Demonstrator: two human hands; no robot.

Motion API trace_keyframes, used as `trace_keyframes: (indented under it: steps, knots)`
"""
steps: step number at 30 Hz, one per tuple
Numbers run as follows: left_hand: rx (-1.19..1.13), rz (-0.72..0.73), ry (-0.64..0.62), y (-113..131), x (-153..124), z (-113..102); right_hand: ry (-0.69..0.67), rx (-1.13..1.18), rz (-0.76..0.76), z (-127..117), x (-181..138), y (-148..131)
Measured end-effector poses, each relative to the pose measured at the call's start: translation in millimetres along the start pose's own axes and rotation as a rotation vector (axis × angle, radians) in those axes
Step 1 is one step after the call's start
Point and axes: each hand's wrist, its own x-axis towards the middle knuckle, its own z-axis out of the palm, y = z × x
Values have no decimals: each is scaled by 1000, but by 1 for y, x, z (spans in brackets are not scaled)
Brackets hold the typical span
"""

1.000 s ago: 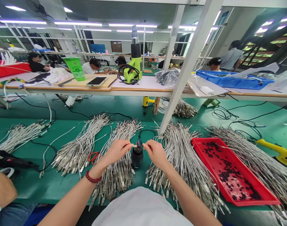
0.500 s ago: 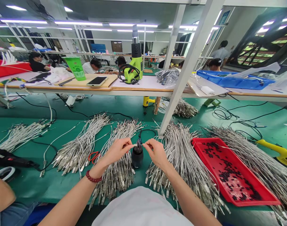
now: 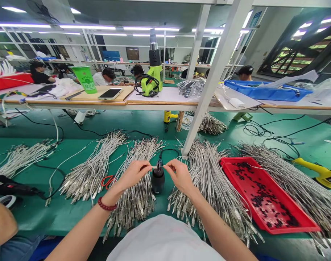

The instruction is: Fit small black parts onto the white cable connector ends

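Observation:
My left hand [image 3: 134,175] and my right hand [image 3: 178,175] are both pinched on one thin grey cable [image 3: 156,167], which they hold stretched level between them. The cable's middle sits right over the nozzle of a small black heat tool [image 3: 157,179] that stands upright on the green bench. A red bead bracelet is on my left wrist. Under my left hand lies a bundle of grey cables with metal plugs [image 3: 136,195]. A bigger heap of the same cables [image 3: 214,185] lies under and beside my right hand.
A red tray [image 3: 230,170] of small black parts is at the right, with more cables and a yellow heat gun [image 3: 319,172] beyond. Red scissors [image 3: 108,180] lie left of my hand. A white slanted post [image 3: 209,83] rises behind; the shelf carries a green heat gun, phone and blue tray. Another person's arm is at bottom left.
My hands and the cable stay over the black tool, with only small finger shifts. The view has tilted slightly. A person at the back right has walked out of sight.

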Motion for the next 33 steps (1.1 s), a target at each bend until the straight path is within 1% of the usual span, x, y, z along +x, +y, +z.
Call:
trace_keyframes:
  steps: [9, 22, 24, 26, 29, 33]
  knots:
    - [-32, -6, 19, -7, 2, 5, -5, 15, 18, 1, 0, 2]
    - [-105, -16, 64, -3, 1, 6, 7, 18, 14, -1, 1, -1]
    - [-127, -18, 57, 0, -3, 3, 8, 16, 4, -4, 0, -7]
    - [-203, -22, 24, 5, -11, -3, 9, 11, -19, -10, -2, -18]
    - [-386, -54, -23, 15, -27, -13, 14, 1, -75, -21, -6, -40]
    - [-552, -109, -11, 26, -50, -23, 20, 17, -169, -34, -11, -71]
